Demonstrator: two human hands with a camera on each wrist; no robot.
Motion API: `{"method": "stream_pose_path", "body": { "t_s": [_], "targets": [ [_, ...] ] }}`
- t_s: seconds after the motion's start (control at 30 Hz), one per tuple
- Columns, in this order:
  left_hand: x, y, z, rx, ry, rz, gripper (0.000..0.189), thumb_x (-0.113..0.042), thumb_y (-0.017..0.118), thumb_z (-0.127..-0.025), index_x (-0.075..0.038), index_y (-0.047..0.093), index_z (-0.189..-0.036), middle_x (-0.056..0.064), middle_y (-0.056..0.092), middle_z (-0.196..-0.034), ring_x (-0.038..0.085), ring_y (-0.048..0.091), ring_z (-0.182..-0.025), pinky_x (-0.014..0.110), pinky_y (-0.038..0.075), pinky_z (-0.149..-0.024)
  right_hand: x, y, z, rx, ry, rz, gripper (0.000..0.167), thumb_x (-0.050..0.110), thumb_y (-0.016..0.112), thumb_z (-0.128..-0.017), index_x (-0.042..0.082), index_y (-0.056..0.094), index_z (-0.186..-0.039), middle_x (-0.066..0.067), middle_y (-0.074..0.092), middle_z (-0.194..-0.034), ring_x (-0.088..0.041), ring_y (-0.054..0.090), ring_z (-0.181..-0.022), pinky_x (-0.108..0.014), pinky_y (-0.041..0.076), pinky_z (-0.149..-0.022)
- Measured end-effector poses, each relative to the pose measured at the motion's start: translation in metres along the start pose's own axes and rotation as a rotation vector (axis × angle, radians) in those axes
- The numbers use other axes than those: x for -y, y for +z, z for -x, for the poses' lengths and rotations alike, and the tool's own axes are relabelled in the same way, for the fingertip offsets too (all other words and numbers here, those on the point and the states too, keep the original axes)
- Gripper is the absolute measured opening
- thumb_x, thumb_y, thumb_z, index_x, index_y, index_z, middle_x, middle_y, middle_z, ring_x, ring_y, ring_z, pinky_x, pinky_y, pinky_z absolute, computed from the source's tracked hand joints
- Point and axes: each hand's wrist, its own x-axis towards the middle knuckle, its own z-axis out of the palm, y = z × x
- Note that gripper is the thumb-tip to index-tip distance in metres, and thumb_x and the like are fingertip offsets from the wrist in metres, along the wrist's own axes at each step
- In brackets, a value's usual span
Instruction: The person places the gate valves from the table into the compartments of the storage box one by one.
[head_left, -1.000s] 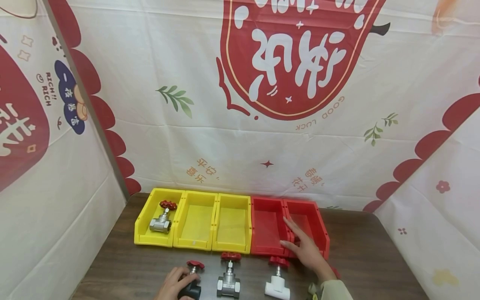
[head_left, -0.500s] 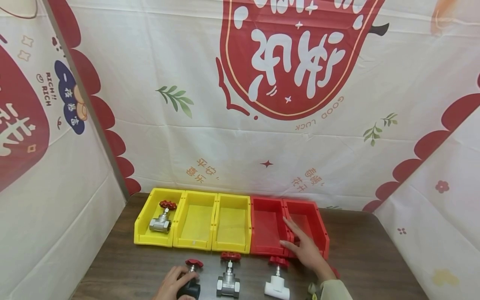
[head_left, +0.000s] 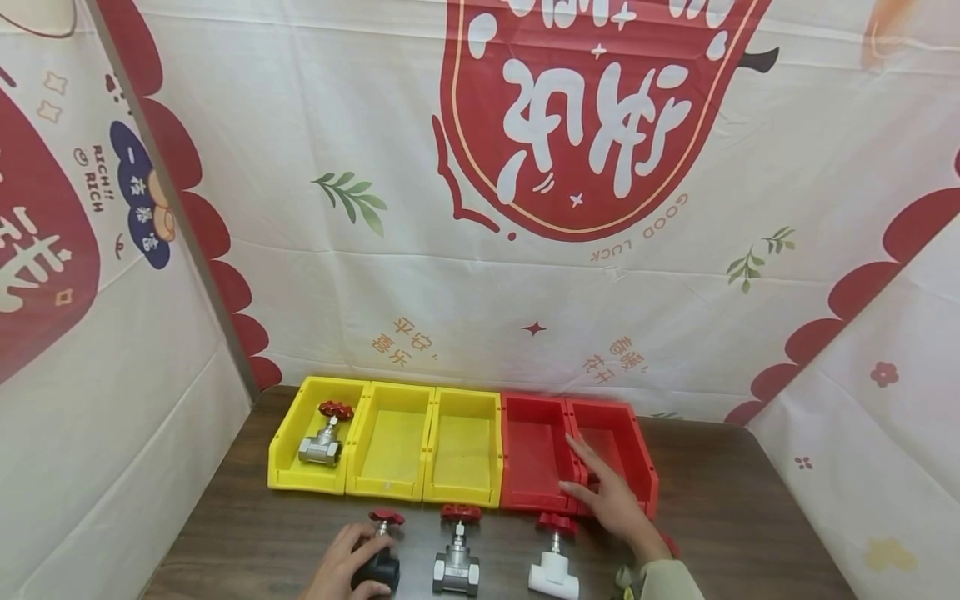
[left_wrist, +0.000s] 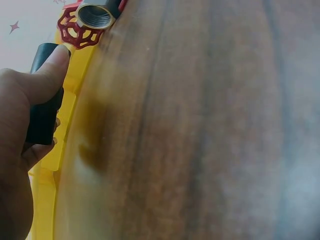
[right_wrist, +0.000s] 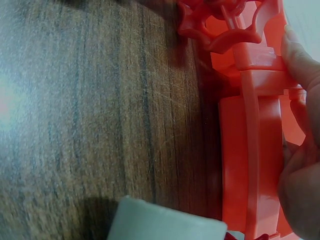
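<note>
My left hand (head_left: 347, 560) grips a black valve (head_left: 378, 570) with a red handwheel, at the front left of the table. In the left wrist view my thumb lies along its black body (left_wrist: 45, 117). To its right stands a silver valve (head_left: 457, 571) with a red handwheel, then a white valve (head_left: 555, 573). My right hand (head_left: 617, 500) rests on the red bins, index finger and thumb extended near the wall between the left red bin (head_left: 537, 503) and the right red bin (head_left: 647, 454). The right wrist view shows its other fingers partly hidden behind the bin wall.
Three yellow bins stand left of the red ones; the leftmost yellow bin (head_left: 281, 458) holds a silver valve (head_left: 322, 450). A greyish valve (head_left: 626, 577) lies partly hidden by my right sleeve (head_left: 670, 581). Printed cloth (head_left: 480, 308) walls the table (head_left: 735, 500) in behind.
My left hand and the black valve have shifted slightly toward the bins and a little left. My right hand and the other valves stay where they were.
</note>
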Motion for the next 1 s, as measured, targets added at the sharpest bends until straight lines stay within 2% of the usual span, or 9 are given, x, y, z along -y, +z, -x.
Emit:
{"method": "stream_pose_path", "body": {
  "t_s": [0.13,0.3,0.53,0.73,0.87,1.0],
  "targets": [
    [-0.004,-0.005,-0.004,0.048,-0.067,-0.016,0.044,-0.039,0.073,-0.082,-0.018,0.064,-0.120,-0.008,0.048,-0.113,0.007,0.043,-0.094,0.026,0.045,-0.071,0.001,-0.001,0.000,0.000,0.001,-0.001,0.084,0.040,0.076,-0.080,0.053,0.025,-0.145,0.002,0.023,-0.156,-0.035,0.027,-0.138,-0.053,0.044,-0.094],
    [-0.008,-0.010,-0.012,0.066,-0.104,-0.043,0.045,-0.037,0.076,-0.080,-0.021,0.064,-0.120,-0.011,0.048,-0.112,0.008,0.045,-0.095,0.029,0.047,-0.074,0.002,-0.001,0.000,0.000,0.007,-0.008,0.084,0.041,0.076,-0.079,0.051,0.026,-0.146,0.003,0.023,-0.156,-0.034,0.027,-0.138,-0.053,0.044,-0.094],
    [-0.007,-0.018,-0.023,0.026,-0.070,-0.096,0.048,-0.034,0.080,-0.075,-0.021,0.065,-0.119,-0.011,0.049,-0.113,0.007,0.046,-0.097,0.032,0.048,-0.076,0.002,-0.001,0.000,0.003,0.005,-0.006,0.084,0.040,0.076,-0.080,0.051,0.025,-0.146,0.002,0.023,-0.156,-0.034,0.026,-0.138,-0.053,0.044,-0.095],
    [-0.005,-0.023,-0.035,-0.005,-0.081,-0.162,0.053,-0.031,0.084,-0.070,-0.027,0.065,-0.119,-0.012,0.048,-0.116,0.007,0.046,-0.102,0.035,0.050,-0.080,0.001,-0.001,0.000,-0.004,0.006,-0.007,0.084,0.040,0.077,-0.079,0.052,0.025,-0.145,0.001,0.024,-0.156,-0.035,0.028,-0.137,-0.053,0.045,-0.093],
    [-0.003,-0.026,-0.042,-0.026,-0.070,-0.176,0.055,-0.027,0.085,-0.069,-0.023,0.065,-0.120,-0.009,0.050,-0.116,0.009,0.048,-0.103,0.038,0.050,-0.081,0.002,0.000,0.001,-0.006,0.016,-0.013,0.085,0.041,0.077,-0.079,0.052,0.026,-0.145,0.001,0.024,-0.156,-0.036,0.029,-0.137,-0.052,0.046,-0.092],
    [-0.001,-0.027,-0.050,-0.048,-0.029,-0.200,0.057,-0.025,0.086,-0.068,-0.017,0.065,-0.120,-0.004,0.052,-0.115,0.012,0.050,-0.102,0.038,0.050,-0.080,0.002,-0.001,0.001,-0.006,0.013,-0.016,0.085,0.041,0.077,-0.079,0.052,0.026,-0.145,0.001,0.024,-0.156,-0.036,0.029,-0.137,-0.052,0.046,-0.092]
  ]
}}
